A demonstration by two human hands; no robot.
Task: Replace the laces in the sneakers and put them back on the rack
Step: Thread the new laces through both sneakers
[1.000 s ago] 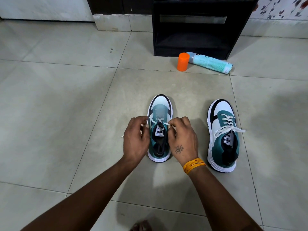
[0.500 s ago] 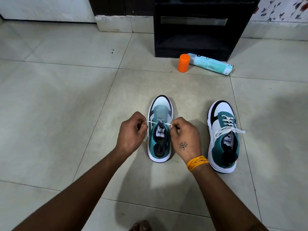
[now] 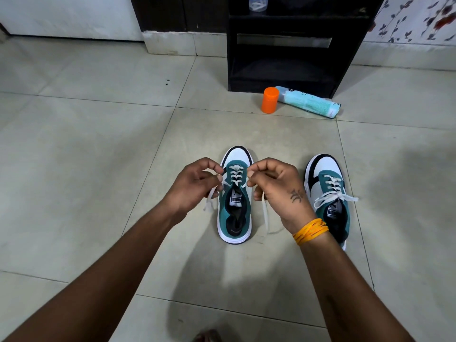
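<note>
I hold both ends of the white flat lace [image 3: 236, 174] of the teal, white and black sneaker [image 3: 235, 196] that stands on the pale tiled floor [image 3: 98, 149] in front of me, toe pointing away. My left hand [image 3: 195, 185] has its fingers curled and pinches the left end of the lace just beside the shoe's left edge; the loose tail hangs below my fingers. My right hand [image 3: 276, 186] is curled the same way and pinches the right end beside the shoe's right edge, its tail dropping down to the floor along the sole. The lace crosses through the eyelets near the toe; the upper part of the tongue lies bare. On my right wrist sits an orange thread band [image 3: 311, 230].

The second matching sneaker [image 3: 328, 193] stands just to the right, laced, with a bow tied. Well beyond both shoes stands the black wooden rack [image 3: 283, 45], and in front of it an orange cylindrical cap [image 3: 270, 99] touches a light blue tube [image 3: 309, 104] lying on its side.
</note>
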